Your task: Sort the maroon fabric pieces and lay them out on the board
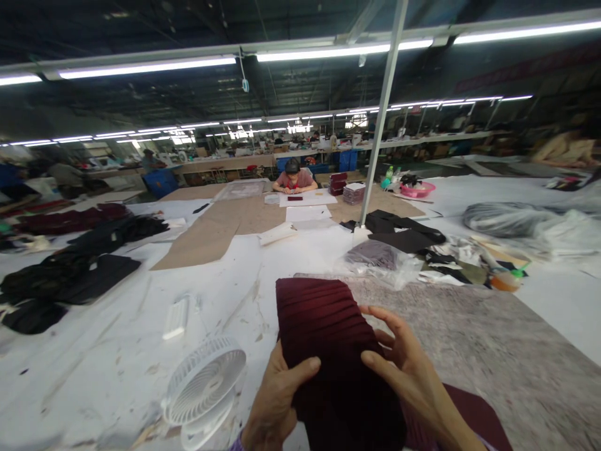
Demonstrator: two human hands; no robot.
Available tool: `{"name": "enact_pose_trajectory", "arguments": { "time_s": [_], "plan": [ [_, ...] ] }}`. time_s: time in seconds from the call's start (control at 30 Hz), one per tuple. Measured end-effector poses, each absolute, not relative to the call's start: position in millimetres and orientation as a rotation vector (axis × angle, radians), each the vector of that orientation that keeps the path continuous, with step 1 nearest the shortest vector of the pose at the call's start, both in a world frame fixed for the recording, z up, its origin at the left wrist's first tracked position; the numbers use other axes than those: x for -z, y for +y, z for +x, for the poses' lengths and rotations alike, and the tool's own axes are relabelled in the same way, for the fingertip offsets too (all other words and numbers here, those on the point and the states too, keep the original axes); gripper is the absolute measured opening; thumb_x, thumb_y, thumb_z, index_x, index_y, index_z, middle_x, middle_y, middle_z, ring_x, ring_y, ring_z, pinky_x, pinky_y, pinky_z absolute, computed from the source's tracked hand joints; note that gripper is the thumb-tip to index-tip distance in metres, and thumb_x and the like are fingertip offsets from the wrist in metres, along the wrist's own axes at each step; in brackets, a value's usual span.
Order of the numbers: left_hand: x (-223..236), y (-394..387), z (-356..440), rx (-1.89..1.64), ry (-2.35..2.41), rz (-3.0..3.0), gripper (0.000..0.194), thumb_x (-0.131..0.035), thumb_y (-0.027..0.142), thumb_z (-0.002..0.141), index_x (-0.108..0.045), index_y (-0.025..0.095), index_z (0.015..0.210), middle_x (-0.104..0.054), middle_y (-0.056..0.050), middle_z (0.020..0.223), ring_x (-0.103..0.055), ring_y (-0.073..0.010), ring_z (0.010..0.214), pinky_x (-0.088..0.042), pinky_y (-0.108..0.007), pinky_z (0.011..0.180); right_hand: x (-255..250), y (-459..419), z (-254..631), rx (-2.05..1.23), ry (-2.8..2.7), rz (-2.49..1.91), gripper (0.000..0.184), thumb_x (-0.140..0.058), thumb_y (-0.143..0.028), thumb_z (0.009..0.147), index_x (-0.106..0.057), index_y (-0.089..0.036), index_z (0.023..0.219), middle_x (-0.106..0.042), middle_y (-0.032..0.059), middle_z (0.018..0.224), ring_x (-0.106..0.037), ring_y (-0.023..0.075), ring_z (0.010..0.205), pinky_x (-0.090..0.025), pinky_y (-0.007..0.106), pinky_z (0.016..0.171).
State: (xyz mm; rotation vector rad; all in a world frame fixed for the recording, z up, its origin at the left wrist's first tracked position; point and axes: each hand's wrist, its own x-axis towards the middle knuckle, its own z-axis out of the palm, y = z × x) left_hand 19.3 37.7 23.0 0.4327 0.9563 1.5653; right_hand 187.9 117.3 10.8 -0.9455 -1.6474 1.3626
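A wide white cutting table [117, 369] fills the view, and the other places are given from the stack of dark red ribbed fabric pieces [323, 338] held up above its near edge. To the right of the stack, a grey mottled sheet [479, 338] is spread flat on the table. Far beyond the stack, brown pattern paper [220, 228] is laid out, and behind it a person in a pink top [295, 178] is seated, bent over the table. Left of the stack and well apart from it, heaps of black cloth [70, 275] are seen; beyond and to the right, more black cloth [399, 228] lies at the foot of a slanted metal pole [382, 113]. A clear bag of greyish material [380, 257] is found just beyond the stack's top edge. A small white desk fan [204, 388] lies tilted face-up just left of the stack, near the left hand. The stack itself is gripped from both sides: the left hand [275, 401] is closed on its lower left edge, thumb across the front, and the right hand [408, 369] is curled around its right edge, with the thumb pressed on the front and the fingers spread loosely over the top piece. Furthest right of the stack, a small orange bottle with a green cap [507, 279] is seen.
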Motion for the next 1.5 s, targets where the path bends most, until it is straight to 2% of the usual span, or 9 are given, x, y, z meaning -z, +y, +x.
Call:
{"name": "enact_pose_trajectory", "arguments": {
  "time_s": [0.07,0.13,0.23,0.4,0.5,0.67,1.07,1.3,1.5],
  "plan": [
    [-25.7,36.9,18.3,-1.548,0.95,0.454,0.056,-0.072,0.012,0.065,-0.056,0.018,0.118,-0.072,-0.01,0.101,-0.062,-0.0284,0.102,-0.049,-0.038,0.087,-11.4,118.8,189.9,-1.321,-1.674,-0.89,0.045,-0.066,-0.04,0.076,-0.048,-0.034,0.116,-0.039,0.0052,0.138,-0.058,0.0217,0.101,-0.051,0.036,0.081],
    [-26.4,36.5,18.6,-1.538,0.943,0.473,0.054,-0.072,0.012,0.065,-0.058,0.016,0.116,-0.071,-0.011,0.101,-0.063,-0.0288,0.101,-0.049,-0.039,0.087,-11.7,120.5,190.0,-1.321,-1.721,-0.873,0.041,-0.066,-0.041,0.075,-0.052,-0.034,0.113,-0.036,0.0032,0.14,-0.052,0.0234,0.111,-0.047,0.037,0.09],
    [-25.7,36.2,19.1,-1.541,0.921,0.489,0.054,-0.071,0.012,0.065,-0.058,0.016,0.117,-0.07,-0.011,0.104,-0.062,-0.0286,0.102,-0.048,-0.039,0.088,-11.6,121.8,187.3,-1.384,-1.697,-0.888,0.038,-0.068,-0.041,0.074,-0.054,-0.033,0.109,-0.045,0.0031,0.131,-0.05,0.0229,0.114,-0.043,0.036,0.095],
    [-26.7,36.0,20.4,-1.539,0.9,0.495,0.061,-0.07,0.01,0.066,-0.051,0.017,0.124,-0.071,-0.011,0.103,-0.063,-0.028,0.101,-0.048,-0.039,0.088,-16.4,119.6,182.3,-1.434,-1.663,-0.834,0.025,-0.066,-0.039,0.075,-0.059,-0.026,0.096,-0.054,0.0036,0.121,-0.056,0.0212,0.106,-0.048,0.03,0.088],
    [-28.5,36.9,22.9,-1.567,0.912,0.477,0.059,-0.07,0.01,0.066,-0.053,0.016,0.122,-0.072,-0.011,0.1,-0.064,-0.028,0.099,-0.05,-0.038,0.085,-20.5,116.5,180.0,-1.374,-1.74,-0.888,0.018,-0.064,-0.038,0.078,-0.064,-0.022,0.084,-0.061,0.0038,0.106,-0.058,0.0211,0.098,-0.049,0.029,0.084],
    [-29.1,38.4,25.2,-1.575,0.89,0.468,0.056,-0.07,0.008,0.066,-0.056,0.016,0.119,-0.072,-0.01,0.1,-0.064,-0.0268,0.098,-0.049,-0.037,0.086,-20.8,111.9,175.9,-1.359,-1.678,-1.023,0.028,-0.062,-0.041,0.078,-0.061,-0.022,0.099,-0.067,0.0036,0.099,-0.061,0.0222,0.091,-0.049,0.033,0.085],
    [-25.6,36.7,30.6,-1.613,0.907,0.422,0.057,-0.075,0.011,0.058,-0.06,0.016,0.113,-0.073,-0.01,0.095,-0.066,-0.0278,0.093,-0.049,-0.04,0.087,-17.7,107.4,172.5,-1.327,-1.623,-1.066,0.029,-0.061,-0.044,0.077,-0.063,-0.022,0.095,-0.069,0.0031,0.093,-0.063,0.0224,0.087,-0.051,0.032,0.08],
    [-26.5,32.1,27.6,-1.559,0.941,0.468,0.061,-0.076,0.014,0.059,-0.058,0.017,0.117,-0.073,-0.01,0.095,-0.066,-0.0283,0.092,-0.05,-0.039,0.082,-18.1,118.0,187.4,-1.237,-1.739,-0.935,0.037,-0.07,-0.04,0.071,-0.06,-0.027,0.104,-0.053,0.0052,0.123,-0.05,0.0247,0.114,-0.047,0.033,0.088],
    [-27.6,31.0,29.2,-1.532,0.943,0.477,0.055,-0.076,0.017,0.059,-0.061,0.015,0.112,-0.073,-0.011,0.093,-0.066,-0.0284,0.088,-0.051,-0.038,0.079,-29.3,117.7,187.1,-1.516,-1.67,-0.918,0.039,-0.069,-0.042,0.07,-0.057,-0.024,0.102,-0.065,0.0036,0.097,-0.062,0.021,0.088,-0.051,0.032,0.077]
  ]
}}
